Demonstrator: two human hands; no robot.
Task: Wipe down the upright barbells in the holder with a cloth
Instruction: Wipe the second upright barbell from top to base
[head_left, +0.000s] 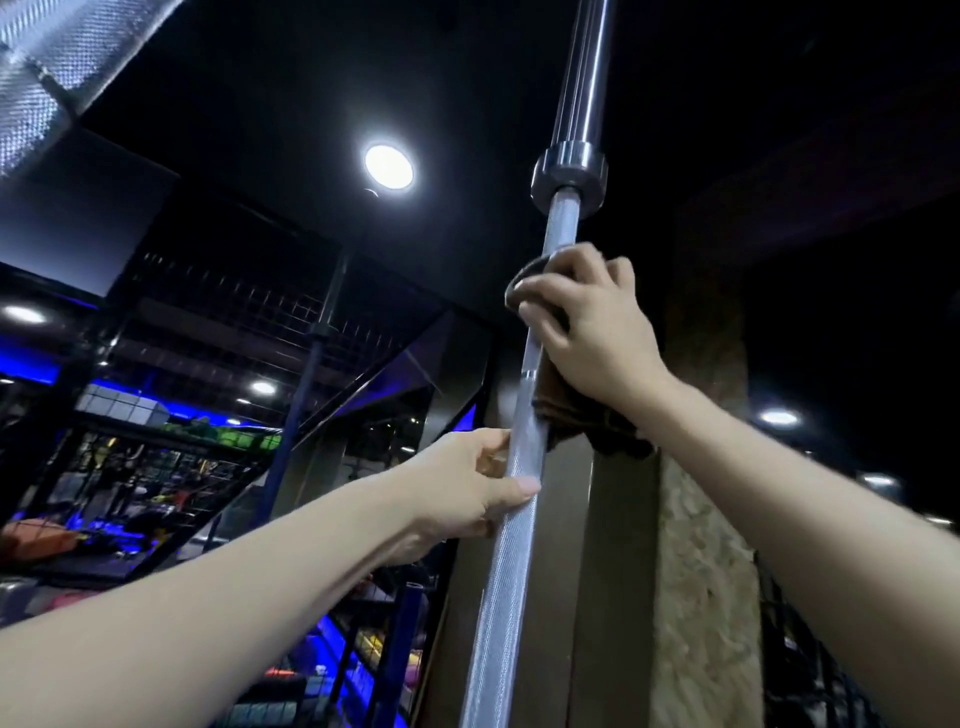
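Observation:
A silver knurled barbell (511, 545) stands upright through the middle of the view, its collar and thick sleeve (570, 166) high above. My right hand (587, 322) grips the shaft just under the collar, with a dark brown cloth (582, 415) wrapped round the bar beneath my fingers and hanging below my palm. Lower down, my left hand (467, 483) holds the shaft, thumb across its front and fingers behind it. The holder at the bar's foot is out of view.
A second knurled bar (47, 78) crosses the top left corner. Behind the barbell stands a rough stone pillar (696, 571). Dark racks and wire shelving (182, 467) with blue lighting fill the left background. A round ceiling lamp (389, 166) glares overhead.

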